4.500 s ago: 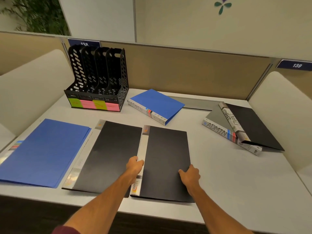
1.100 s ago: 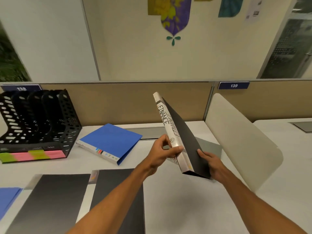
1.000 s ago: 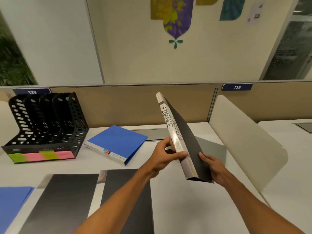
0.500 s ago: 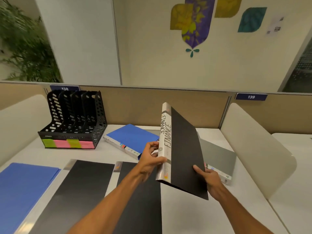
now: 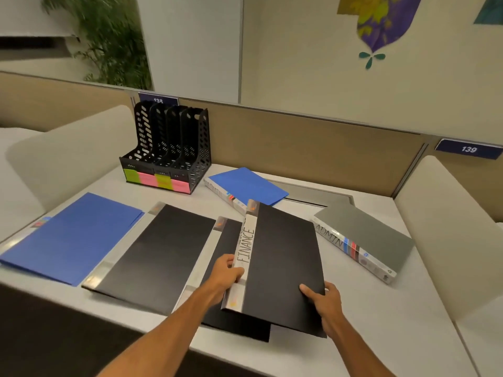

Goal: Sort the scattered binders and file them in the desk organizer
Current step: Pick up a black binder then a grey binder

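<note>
At the far left of the counter (image 5: 394,322) we see a blue folder (image 5: 73,238) lying flat, its near corner close to the front edge. Behind it, against the partition, stands the black desk organizer (image 5: 168,145), upright, its slots showing nothing inside, with green and pink sticky labels (image 5: 156,180) across its front. Just right of the blue folder lies a black folder (image 5: 158,254) with a silvery spine strip, flat on the counter. Beside that lies a second black folder (image 5: 226,240), mostly covered by the one we hold.

Our left hand (image 5: 224,273) has its grip closed on the spine of the FINANCE binder (image 5: 283,257), fingers wrapped around the white lettered edge. The binder is black, tilted slightly, and sits over the second black folder; we cannot tell whether it touches it. Our right hand (image 5: 325,297) clasps the binder's near right corner, thumb on top of the cover and fingers beneath.

Behind the FINANCE binder, near the organizer, a blue binder (image 5: 247,186) lies flat with its white spine toward us. To the right, a grey ADMIN binder (image 5: 364,238) rests flat on the counter, its spine with the lettering and coloured stripes facing us, apart from the binder in our hands. A curved cream divider (image 5: 446,229) rises at the counter's right side.
</note>
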